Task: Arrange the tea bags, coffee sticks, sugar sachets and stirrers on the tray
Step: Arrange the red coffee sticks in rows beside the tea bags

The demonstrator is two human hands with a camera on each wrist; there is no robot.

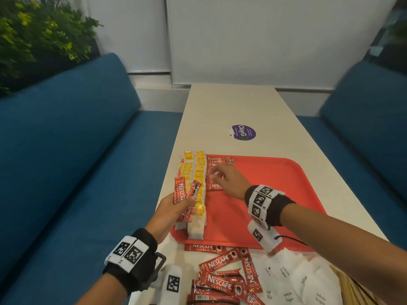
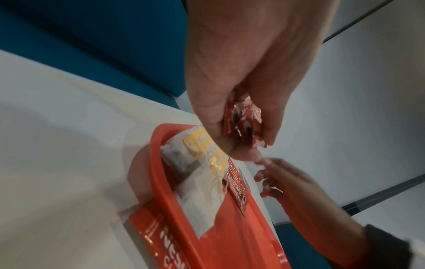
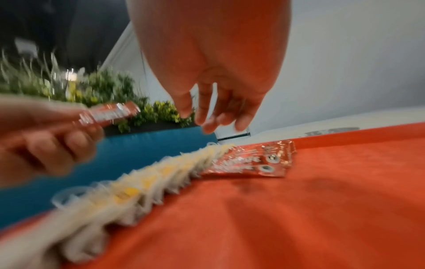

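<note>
Coffee sticks in my grip: my left hand (image 1: 174, 213) hangs over the near left corner of the flat red plastic tray (image 1: 275, 194), thumb and curled fingers clamped on a small fan of red Nescafé coffee sticks (image 1: 184, 195) pointing up and away from me.
Left wrist view: the lower ends of those held sticks (image 2: 245, 125) poke out under my curled fingers (image 2: 271, 131).
Right hand: my right hand (image 1: 229, 181) reaches over the tray's far left part, fingers loosely spread and pointing down, holding nothing; fingertips (image 3: 208, 125) sit just above the sticks laid there, and I cannot tell whether they touch.
Laid sticks: a short row of red coffee sticks (image 1: 219, 172) lies flat on the tray, just right of the tea bags.
Tea bags: two long rows of white paper tea bags with yellow tags (image 1: 197, 186) run along the tray's left edge.
Near pile: loose red coffee sticks (image 1: 226, 276) lie on the pale table (image 1: 231, 106) before the tray, white paper sugar sachets (image 1: 295, 280) beside them to the right.
Stirrers: pale wooden stirrers (image 1: 352, 289) at the near right edge, partly hidden by my right forearm.
Surroundings: blue cushioned benches (image 1: 66, 150) flank the table; a round purple sticker (image 1: 243, 132) lies beyond the tray.
</note>
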